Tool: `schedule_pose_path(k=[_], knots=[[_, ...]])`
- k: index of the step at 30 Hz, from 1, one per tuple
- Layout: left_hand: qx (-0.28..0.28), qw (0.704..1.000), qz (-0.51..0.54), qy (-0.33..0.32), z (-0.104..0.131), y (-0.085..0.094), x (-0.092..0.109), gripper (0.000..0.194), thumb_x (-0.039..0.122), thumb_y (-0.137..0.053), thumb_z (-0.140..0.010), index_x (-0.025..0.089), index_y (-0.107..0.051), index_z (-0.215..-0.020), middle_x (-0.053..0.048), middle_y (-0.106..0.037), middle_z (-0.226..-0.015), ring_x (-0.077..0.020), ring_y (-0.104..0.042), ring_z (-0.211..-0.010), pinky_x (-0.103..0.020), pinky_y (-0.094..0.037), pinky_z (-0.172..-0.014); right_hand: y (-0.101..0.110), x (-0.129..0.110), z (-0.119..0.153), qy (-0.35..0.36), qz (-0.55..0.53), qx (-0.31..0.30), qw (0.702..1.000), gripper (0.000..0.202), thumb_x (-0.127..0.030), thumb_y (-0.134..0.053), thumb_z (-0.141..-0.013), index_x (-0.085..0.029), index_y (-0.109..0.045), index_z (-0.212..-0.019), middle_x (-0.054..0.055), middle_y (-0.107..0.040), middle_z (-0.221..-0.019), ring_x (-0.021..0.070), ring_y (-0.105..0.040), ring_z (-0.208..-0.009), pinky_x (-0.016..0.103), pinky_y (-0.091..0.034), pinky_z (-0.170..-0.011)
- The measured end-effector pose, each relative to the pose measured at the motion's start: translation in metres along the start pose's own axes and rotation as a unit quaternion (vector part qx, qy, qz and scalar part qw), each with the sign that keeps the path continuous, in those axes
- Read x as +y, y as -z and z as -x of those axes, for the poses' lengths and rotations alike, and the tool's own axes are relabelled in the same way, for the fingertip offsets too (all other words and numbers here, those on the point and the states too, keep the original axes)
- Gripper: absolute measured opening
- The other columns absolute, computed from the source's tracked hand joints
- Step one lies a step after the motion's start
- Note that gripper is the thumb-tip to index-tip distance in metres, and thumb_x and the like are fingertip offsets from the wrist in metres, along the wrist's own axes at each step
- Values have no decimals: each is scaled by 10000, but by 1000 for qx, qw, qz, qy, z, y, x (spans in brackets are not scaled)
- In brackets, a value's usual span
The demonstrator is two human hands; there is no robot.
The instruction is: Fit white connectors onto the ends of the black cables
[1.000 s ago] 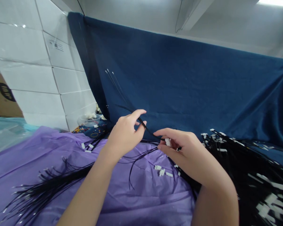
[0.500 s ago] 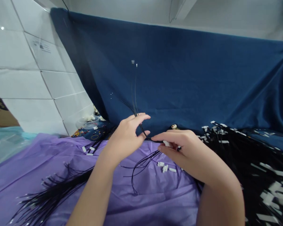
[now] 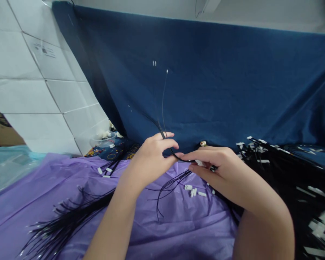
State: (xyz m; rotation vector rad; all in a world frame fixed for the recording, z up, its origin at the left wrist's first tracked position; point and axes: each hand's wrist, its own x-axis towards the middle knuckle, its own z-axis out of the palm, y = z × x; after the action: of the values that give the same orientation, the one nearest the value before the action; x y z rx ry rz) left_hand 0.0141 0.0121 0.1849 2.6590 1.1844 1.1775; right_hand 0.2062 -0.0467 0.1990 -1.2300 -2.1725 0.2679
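Note:
Thin black wires (image 3: 161, 127) with small bright tips rise from between my hands in front of the blue cloth. My left hand (image 3: 153, 160) has its thumb and fingers loosely curled around them, with a small gap between thumb and fingertips. My right hand (image 3: 222, 164) pinches the same wires near a white connector (image 3: 199, 163), partly hidden by the fingers. More black wire ends (image 3: 162, 193) hang below my right hand over the purple cloth (image 3: 184, 231). Several loose white connectors (image 3: 194, 192) lie just beneath that hand.
A thick bundle of black wires (image 3: 78, 216) lies at the left. Many black wires with white connectors (image 3: 281, 187) are heaped at the right. A clear plastic bowl (image 3: 104, 139) stands at the back left, beside white stacked boxes (image 3: 43, 97). Blue cloth (image 3: 219, 79) hangs behind.
My left fingers have curled closer to the thumb. One upright wire has swung right, apart from the others. Both hands appear slightly further right as the view shifted.

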Motion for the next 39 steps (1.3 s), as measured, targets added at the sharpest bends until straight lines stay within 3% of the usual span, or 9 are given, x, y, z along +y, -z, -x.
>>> schedule_pose_path(k=[2,5,11,18,22,29,34,39], knots=[[3,1000,-2,-6,0,0,-1,156,247,-615,-808,181,-722,-901,-111,-629,-1211,-210,-610,-1099,-361,-486,-958,1,-1,1,-6,6,1,1000,302,-195,-570,-866,-313,-681,-1121,-27,-639,-773,95,-530,-611,236,-459,-611],[5,1000,4,-8,0,1,0,184,302,-600,-836,178,-726,-885,-123,-639,-1197,-205,-606,-1114,-347,-482,-957,4,-3,1,7,2,19,1000,316,-279,-691,-790,-316,-672,-1104,-23,-651,-853,114,-560,-700,246,-476,-662],[-13,1000,28,-1,2,0,4,227,365,-604,-841,198,-729,-932,-115,-628,-1223,-210,-599,-1128,-359,-470,-971,11,-4,2,106,-55,46,992,435,-343,-768,-721,-265,-637,-1129,27,-659,-1030,176,-597,-909,297,-493,-821],[-55,998,5,-4,4,-4,14,187,244,-552,-855,191,-720,-917,-80,-623,-1219,-210,-609,-1064,-345,-510,-891,-2,-1,-6,72,-46,121,989,324,-371,-616,-854,-258,-625,-1158,67,-613,-1187,213,-586,-1042,362,-509,-874],[-59,996,-62,-5,4,-8,21,229,221,-499,-872,178,-723,-891,-82,-654,-1091,-218,-619,-977,-350,-521,-843,-11,2,-10,53,-7,95,994,352,-343,-466,-941,-291,-563,-1275,67,-551,-1319,240,-496,-1231,459,-435,-1009],[-79,980,-184,-16,4,-21,30,238,170,-484,-839,157,-717,-887,-93,-631,-869,-232,-606,-829,-365,-532,-706,-19,9,-12,60,-22,69,996,450,-281,-338,-982,-311,-395,-1428,57,-413,-1472,217,-350,-1379,465,-388,-1079],[-87,979,-183,-25,5,-24,33,214,167,-513,-822,171,-716,-889,-94,-624,-864,-231,-606,-843,-362,-530,-723,-20,14,-15,78,-24,106,991,463,-273,-355,-972,-263,-395,-1433,60,-429,-1466,208,-399,-1350,450,-364,-1113],[-90,983,-159,-18,5,-25,33,205,206,-510,-842,187,-704,-908,-94,-634,-926,-246,-618,-874,-377,-535,-730,-19,16,-16,69,-13,131,989,447,-285,-376,-966,-247,-434,-1408,64,-489,-1417,215,-472,-1290,437,-425,-1068]])
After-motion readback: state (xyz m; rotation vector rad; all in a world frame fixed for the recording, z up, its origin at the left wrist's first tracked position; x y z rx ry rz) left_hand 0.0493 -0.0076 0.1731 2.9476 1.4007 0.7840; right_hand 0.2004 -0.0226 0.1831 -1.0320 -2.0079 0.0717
